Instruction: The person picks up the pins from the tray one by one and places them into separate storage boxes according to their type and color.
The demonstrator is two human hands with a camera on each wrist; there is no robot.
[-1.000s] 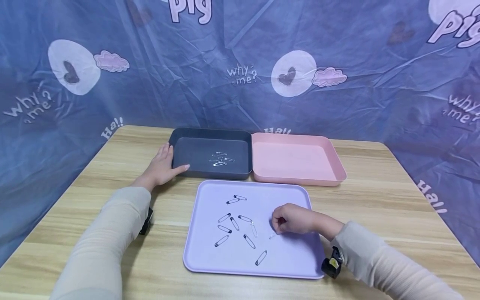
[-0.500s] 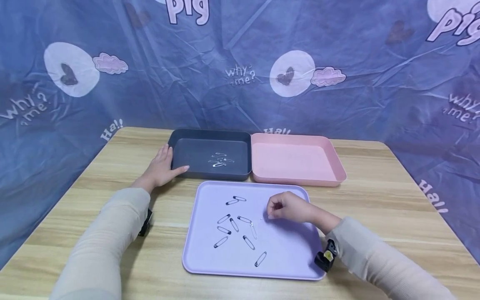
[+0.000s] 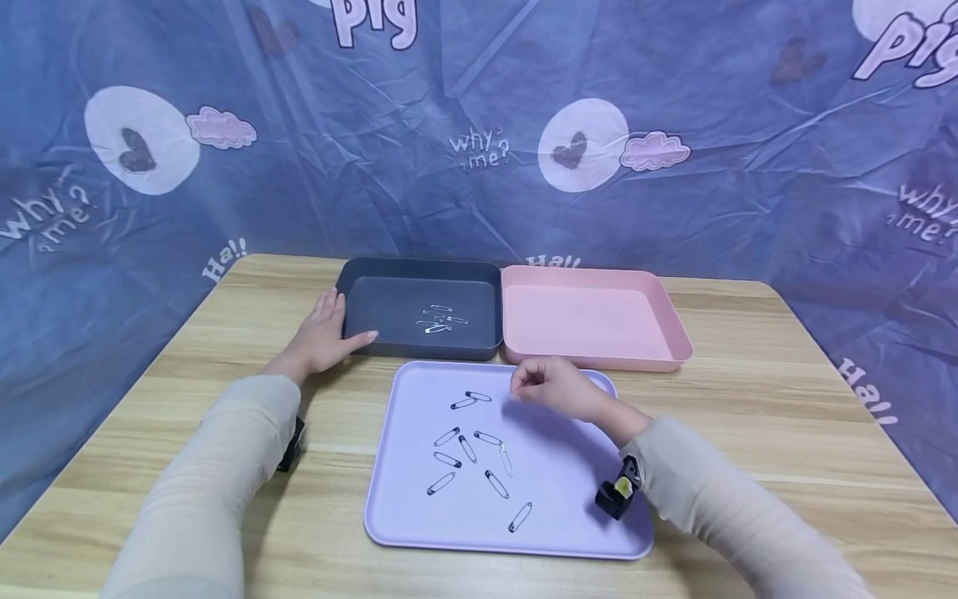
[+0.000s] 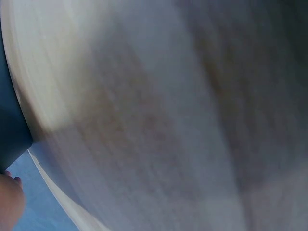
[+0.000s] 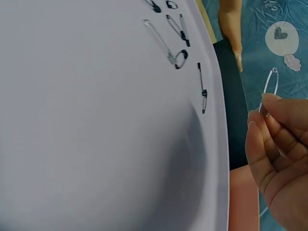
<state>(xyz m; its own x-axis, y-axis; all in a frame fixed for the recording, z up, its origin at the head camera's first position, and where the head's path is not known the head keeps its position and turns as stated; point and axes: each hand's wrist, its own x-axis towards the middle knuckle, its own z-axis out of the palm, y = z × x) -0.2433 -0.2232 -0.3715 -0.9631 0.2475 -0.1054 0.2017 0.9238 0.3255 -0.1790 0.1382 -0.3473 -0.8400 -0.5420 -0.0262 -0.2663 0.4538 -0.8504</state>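
In the right wrist view, the thumb and fingertips of my right hand [image 3: 555,388] pinch a silver safety pin [image 5: 267,83], its coiled end sticking out. This hand is above the upper right of the lilac tray [image 3: 419,528]. Several black safety pins [image 3: 496,484] lie scattered on that tray, with one silver safety pin [image 3: 506,460] among them. My left hand [image 3: 318,339] rests at the left end of the dark grey tray [image 3: 385,304], fingers along its outside and thumb over the front rim. A small group of silver safety pins [image 3: 437,329] lies inside the dark tray.
A pink tray [image 3: 576,316] stands against the right side of the dark one, with nothing in it. All three trays are on a wooden table [image 3: 756,399]. Behind it hangs a blue printed cloth [image 3: 359,150].
My right hand has lifted the silver safety pin off the lilac tray and moved away from me and slightly left, toward the far trays. The left hand has stayed put.
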